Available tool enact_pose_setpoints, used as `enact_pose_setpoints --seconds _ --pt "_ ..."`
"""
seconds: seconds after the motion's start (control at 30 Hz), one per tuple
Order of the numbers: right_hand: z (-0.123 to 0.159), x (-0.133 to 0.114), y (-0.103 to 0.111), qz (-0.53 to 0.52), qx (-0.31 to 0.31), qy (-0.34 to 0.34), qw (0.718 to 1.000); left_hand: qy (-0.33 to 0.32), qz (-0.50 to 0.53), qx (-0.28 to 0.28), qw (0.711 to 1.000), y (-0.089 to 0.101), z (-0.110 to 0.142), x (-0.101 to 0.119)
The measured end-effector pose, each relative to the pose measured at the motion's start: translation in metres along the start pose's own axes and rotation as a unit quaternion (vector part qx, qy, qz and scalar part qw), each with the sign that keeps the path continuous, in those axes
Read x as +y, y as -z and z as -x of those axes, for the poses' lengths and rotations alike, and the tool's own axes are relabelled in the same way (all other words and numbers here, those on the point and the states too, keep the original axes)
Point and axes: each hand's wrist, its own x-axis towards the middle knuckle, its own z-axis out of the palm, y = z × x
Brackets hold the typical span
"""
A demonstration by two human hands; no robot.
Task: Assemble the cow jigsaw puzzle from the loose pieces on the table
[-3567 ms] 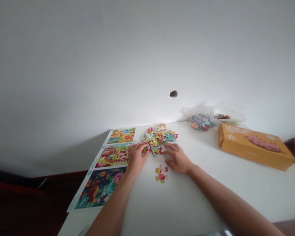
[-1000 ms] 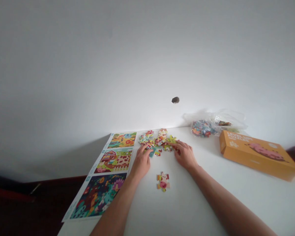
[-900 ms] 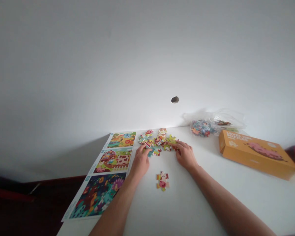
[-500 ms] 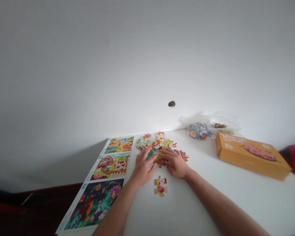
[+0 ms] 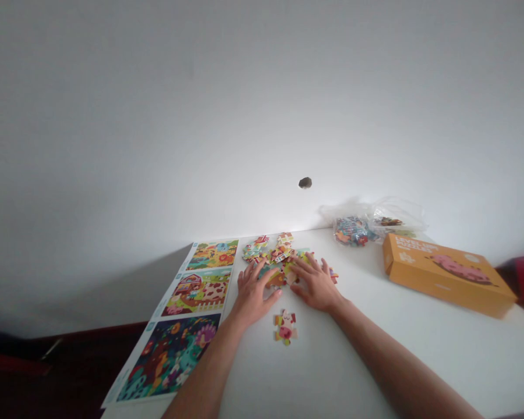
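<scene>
While reaching over the white table (image 5: 375, 343), holding the left hand (image 5: 252, 294) at the near left of a heap of pieces (image 5: 279, 251), with fingers splayed and thumb well out. Likewise fanning the right hand (image 5: 317, 284) over the near right of that heap, partly covering some pieces. Can see a cow-face patch (image 5: 286, 327) lying nearer, just apart from the heap; to the left, a sheet (image 5: 170, 355) with three pictures, partly hidden by the left forearm; far right, two clear bags (image 5: 353, 230) by the wall (image 5: 262, 116) and an orange box (image 5: 449, 274).
</scene>
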Motion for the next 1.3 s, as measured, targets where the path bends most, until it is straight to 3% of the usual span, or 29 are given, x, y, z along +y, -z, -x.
enact_pose_setpoints --seconds 0.1,0.2,0.57,0.8,1.0,1.13,1.3 --pt "0.002 -0.006 0.002 -0.024 -0.056 0.071 0.996 -0.012 -0.012 -0.033 0.999 0.0 0.002 0.002" --pt "0.002 -0.008 0.001 -0.028 -0.055 0.091 0.994 -0.007 -0.015 -0.034 0.999 -0.002 0.002 0.002" --pt "-0.004 -0.013 -0.012 0.046 0.066 -0.041 0.996 -0.012 -0.028 -0.024 0.999 -0.008 -0.001 -0.003" --pt "-0.015 -0.007 -0.013 0.026 0.003 -0.017 1.0 -0.041 -0.023 -0.033 0.998 0.001 -0.002 0.009" --pt "-0.008 -0.002 -0.002 -0.008 0.06 0.008 0.998 0.017 -0.026 0.017 0.999 -0.006 -0.004 -0.001" --pt "-0.009 0.0 -0.005 0.01 0.095 -0.036 0.995 0.028 -0.028 0.046 0.998 -0.008 -0.004 -0.005" --pt "-0.012 0.002 -0.009 0.011 0.035 -0.042 0.998 -0.011 -0.016 0.001 1.0 -0.004 -0.001 -0.002"
